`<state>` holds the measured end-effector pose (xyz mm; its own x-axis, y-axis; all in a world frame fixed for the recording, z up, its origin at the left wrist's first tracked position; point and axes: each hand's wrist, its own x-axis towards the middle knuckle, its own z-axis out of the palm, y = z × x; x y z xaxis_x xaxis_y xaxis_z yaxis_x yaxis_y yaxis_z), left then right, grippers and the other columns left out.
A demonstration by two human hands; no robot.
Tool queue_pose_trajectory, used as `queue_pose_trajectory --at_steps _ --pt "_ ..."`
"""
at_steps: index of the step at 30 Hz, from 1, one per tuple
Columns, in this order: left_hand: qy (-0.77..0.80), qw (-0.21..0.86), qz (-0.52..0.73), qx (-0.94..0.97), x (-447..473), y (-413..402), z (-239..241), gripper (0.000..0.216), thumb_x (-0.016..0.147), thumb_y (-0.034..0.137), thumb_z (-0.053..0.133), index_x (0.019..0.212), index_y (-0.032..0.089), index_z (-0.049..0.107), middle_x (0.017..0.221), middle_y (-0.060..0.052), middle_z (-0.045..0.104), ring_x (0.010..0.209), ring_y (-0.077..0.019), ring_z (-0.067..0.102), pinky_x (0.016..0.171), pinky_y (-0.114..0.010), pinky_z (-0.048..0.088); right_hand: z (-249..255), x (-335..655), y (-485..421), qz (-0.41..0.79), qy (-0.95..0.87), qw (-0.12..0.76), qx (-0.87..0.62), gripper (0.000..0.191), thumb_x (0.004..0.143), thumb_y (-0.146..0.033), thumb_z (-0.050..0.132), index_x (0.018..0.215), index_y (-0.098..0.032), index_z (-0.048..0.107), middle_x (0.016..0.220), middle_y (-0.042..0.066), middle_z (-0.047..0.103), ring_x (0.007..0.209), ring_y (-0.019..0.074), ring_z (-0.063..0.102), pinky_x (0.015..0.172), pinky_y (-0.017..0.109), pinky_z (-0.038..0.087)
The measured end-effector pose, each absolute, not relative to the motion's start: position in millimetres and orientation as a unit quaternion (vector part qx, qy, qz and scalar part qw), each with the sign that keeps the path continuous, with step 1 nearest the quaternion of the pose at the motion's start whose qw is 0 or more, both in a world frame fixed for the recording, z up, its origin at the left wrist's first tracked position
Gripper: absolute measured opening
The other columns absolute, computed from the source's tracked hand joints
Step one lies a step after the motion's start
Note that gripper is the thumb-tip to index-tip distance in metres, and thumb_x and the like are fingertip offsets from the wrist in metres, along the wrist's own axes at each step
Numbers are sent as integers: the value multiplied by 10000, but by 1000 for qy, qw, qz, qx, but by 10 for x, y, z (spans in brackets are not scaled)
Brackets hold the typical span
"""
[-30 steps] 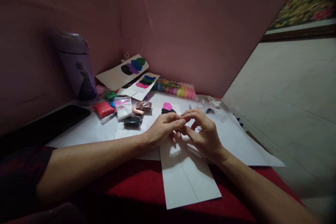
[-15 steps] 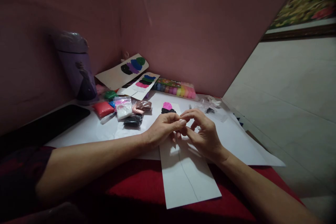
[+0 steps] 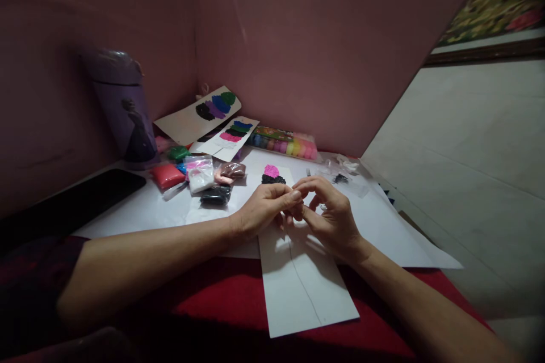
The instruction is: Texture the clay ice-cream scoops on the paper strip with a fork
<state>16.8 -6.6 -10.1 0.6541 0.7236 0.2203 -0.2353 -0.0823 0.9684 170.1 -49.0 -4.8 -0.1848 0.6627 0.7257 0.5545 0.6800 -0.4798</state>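
Observation:
My left hand (image 3: pixel 270 207) and my right hand (image 3: pixel 330 212) meet fingertip to fingertip over a white card (image 3: pixel 306 289). Both are closed in a pinch; whatever lies between the fingers is hidden or too small to name. A pencil line runs down the card. At its far end, just beyond my left fingers, are a textured pink patch (image 3: pixel 271 171) and a black patch (image 3: pixel 273 180) below it. The tip of a fork-like tool (image 3: pixel 309 172) shows behind my right hand, the remainder being covered.
Left of my hands lie bags of red clay (image 3: pixel 167 176), white clay (image 3: pixel 201 177), black clay (image 3: pixel 216 195) and brown clay (image 3: pixel 233 170). Behind are two decorated cards (image 3: pixel 237 135) and a multicoloured clay pack (image 3: pixel 285 144). A purple tumbler (image 3: pixel 128 108) and dark phone-like slab (image 3: pixel 80 198) stand left.
Almost nothing differs. My hands stay pinched together in the same place, with only a slight shift of the fingers.

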Motion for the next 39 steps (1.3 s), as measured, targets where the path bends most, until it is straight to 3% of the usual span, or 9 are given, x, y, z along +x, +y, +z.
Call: queue_pose_trajectory --at_steps 6,21,26,32,39 --pt "198 653 370 631 163 -68 -88 355 799 454 627 713 117 553 554 -2 576 450 -77 536 454 -179 421 -52 1712 -480 63 -781 491 -382 130 809 -114 640 904 -193 602 914 44 584 775 153 556 508 243 461" --pt "170 672 375 615 161 -26 -143 410 817 499 595 717 102 621 646 -45 630 483 -79 545 446 -177 431 -68 1733 -490 69 -774 515 -360 133 823 -97 624 889 -207 588 913 30 580 763 144 553 531 252 458" --pt "178 669 386 610 157 -26 -145 344 788 450 652 728 114 606 585 1 582 478 -73 534 449 -170 425 -60 1723 -480 73 -777 507 -366 202 764 -90 690 901 -204 594 917 30 580 781 153 553 537 256 459" --pt "178 659 378 625 153 -45 -118 408 805 505 606 720 106 593 616 -27 620 472 -79 549 438 -175 428 -57 1722 -472 64 -774 516 -360 101 823 -120 637 877 -197 601 914 37 587 755 144 556 534 255 458" --pt "185 658 385 620 154 -48 -111 356 783 460 650 710 120 572 580 -2 591 466 -79 541 448 -179 420 -48 1724 -470 63 -777 505 -369 107 806 -153 667 878 -199 601 912 38 591 760 150 557 532 254 455"
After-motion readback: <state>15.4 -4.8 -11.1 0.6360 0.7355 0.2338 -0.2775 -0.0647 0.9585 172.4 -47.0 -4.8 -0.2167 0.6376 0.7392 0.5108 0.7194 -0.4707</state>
